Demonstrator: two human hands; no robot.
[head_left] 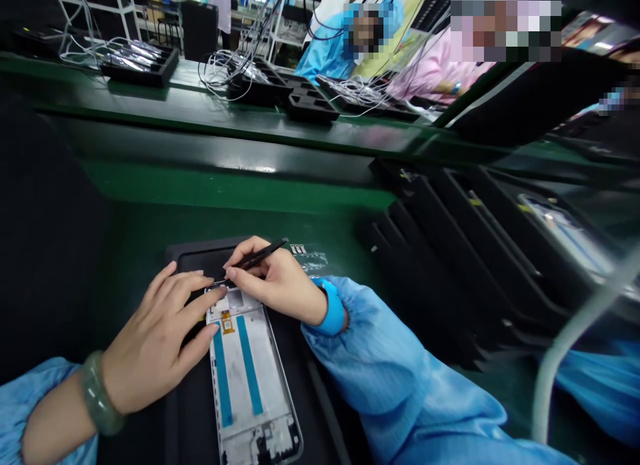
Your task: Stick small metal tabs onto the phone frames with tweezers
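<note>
A silver phone frame (250, 365) with two blue adhesive strips and an orange flex cable (228, 322) lies on a black tray (187, 425). My left hand (155, 332) rests at its upper left edge, fingers stretched out and their tips touching the frame. In my right hand (280, 282) is a pair of black tweezers (265, 254), pinched between thumb and fingers, with the lower end at the frame's top edge. What the tweezer tips touch is too small to make out. A clear sheet with several small metal parts (298, 249) sits just beyond my right hand.
Black foam trays (440, 252) are stacked at the right, one carrying another phone frame (570, 235). A pale hose (565, 338) curves at the lower right. Cables and trays (143, 62) line the raised shelf ahead, with co-workers behind it.
</note>
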